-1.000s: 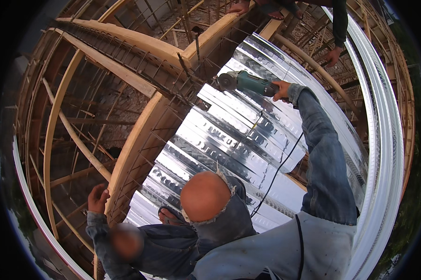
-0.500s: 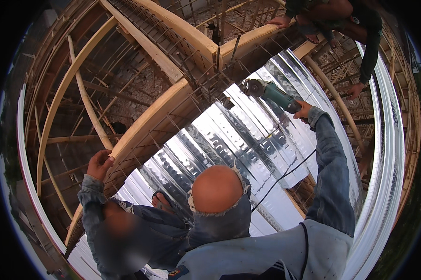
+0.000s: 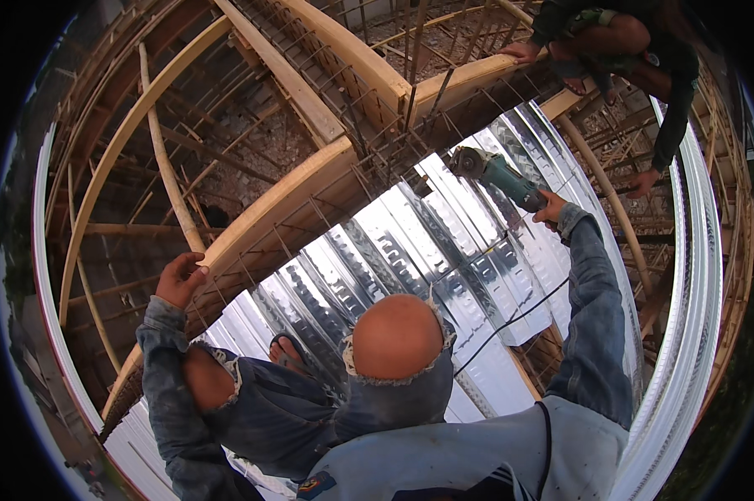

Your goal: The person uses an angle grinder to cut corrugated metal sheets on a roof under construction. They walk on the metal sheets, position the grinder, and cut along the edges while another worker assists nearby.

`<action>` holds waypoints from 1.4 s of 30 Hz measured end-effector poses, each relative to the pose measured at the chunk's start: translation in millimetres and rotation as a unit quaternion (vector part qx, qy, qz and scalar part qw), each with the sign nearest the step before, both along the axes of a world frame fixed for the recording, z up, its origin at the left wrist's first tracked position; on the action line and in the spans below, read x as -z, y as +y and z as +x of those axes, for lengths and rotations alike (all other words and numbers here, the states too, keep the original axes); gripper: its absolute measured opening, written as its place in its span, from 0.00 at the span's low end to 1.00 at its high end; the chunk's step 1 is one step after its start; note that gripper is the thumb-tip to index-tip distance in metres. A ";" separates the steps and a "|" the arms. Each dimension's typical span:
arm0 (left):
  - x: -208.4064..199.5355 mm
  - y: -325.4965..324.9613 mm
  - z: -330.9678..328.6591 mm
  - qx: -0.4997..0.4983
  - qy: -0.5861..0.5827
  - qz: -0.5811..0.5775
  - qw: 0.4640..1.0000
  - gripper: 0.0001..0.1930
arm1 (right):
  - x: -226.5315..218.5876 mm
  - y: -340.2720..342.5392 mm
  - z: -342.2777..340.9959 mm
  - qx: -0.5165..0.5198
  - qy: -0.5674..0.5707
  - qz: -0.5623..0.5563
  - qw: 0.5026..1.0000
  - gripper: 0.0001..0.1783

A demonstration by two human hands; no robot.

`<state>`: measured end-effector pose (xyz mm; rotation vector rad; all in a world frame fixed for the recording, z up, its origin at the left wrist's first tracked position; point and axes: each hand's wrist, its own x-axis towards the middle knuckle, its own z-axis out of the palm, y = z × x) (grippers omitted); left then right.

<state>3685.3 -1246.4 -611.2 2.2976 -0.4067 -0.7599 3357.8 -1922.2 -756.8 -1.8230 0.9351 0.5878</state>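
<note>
My right hand [image 3: 551,210] is closed round the rear end of a teal angle grinder [image 3: 511,179], with the arm stretched forward. The grinder's round disc and guard [image 3: 467,162] point up and left, near the reinforcing bars along the formwork. Beneath it lies corrugated shiny metal decking [image 3: 369,250]; whether the grinder touches the decking I cannot tell. At the left, my left hand [image 3: 182,280] rests on the top edge of a wooden formwork board [image 3: 281,194], thumb and fingers curled over it. A black cord [image 3: 511,321] trails across the decking from the grinder's side toward my body.
A co-worker crouches at the upper right, one hand [image 3: 521,52] on another formwork board [image 3: 460,82]. Thin bars [image 3: 314,209] stick out through the boards. Openings with poles and rubble [image 3: 227,159] lie beyond at left. A gap [image 3: 537,355] breaks the decking near my right arm.
The view has swung slightly, shifting the boards rightward in the picture. My left hand stays on the board's edge, and my right hand keeps the grinder at nearly the same place.
</note>
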 end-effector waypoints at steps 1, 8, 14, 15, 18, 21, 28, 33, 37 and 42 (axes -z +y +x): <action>-0.7 0.1 -0.1 -0.005 0.006 0.004 1.000 0.17 | 0.0 -0.2 -0.8 -0.007 0.001 -0.001 1.000 0.38; 1.9 1.4 0.6 0.004 0.002 -0.009 1.000 0.17 | 1.9 -1.3 -7.7 0.020 -0.007 0.026 0.999 0.35; 3.3 0.3 2.7 0.006 0.009 -0.015 1.000 0.16 | 3.7 -1.8 -9.4 0.014 0.000 0.016 1.000 0.36; 3.1 -0.4 2.9 0.007 0.008 -0.014 1.000 0.16 | 3.6 -2.1 -8.8 0.014 0.001 0.019 1.000 0.36; 1.3 -1.6 2.8 -0.002 0.012 0.005 1.000 0.17 | 2.0 -1.6 -6.1 0.007 0.000 0.016 1.000 0.37; 1.0 -1.9 2.2 -0.006 0.016 -0.008 1.000 0.17 | -0.9 -1.2 -4.2 -0.006 0.012 0.005 1.000 0.37; 0.5 1.6 1.5 -0.005 0.039 -0.024 0.999 0.17 | -2.8 -4.1 -13.1 0.002 0.016 0.003 1.000 0.38; 3.9 -0.4 3.7 0.002 0.032 -0.027 0.999 0.17 | 2.3 -4.3 -16.5 -0.003 0.016 -0.001 1.000 0.38; 3.8 -3.0 4.3 -0.006 0.044 -0.036 0.998 0.16 | -1.3 0.5 -12.8 -0.005 0.018 -0.009 1.000 0.37; 0.6 1.1 1.4 -0.003 0.022 -0.005 1.000 0.16 | -3.9 4.4 -14.6 0.019 0.027 0.001 0.999 0.37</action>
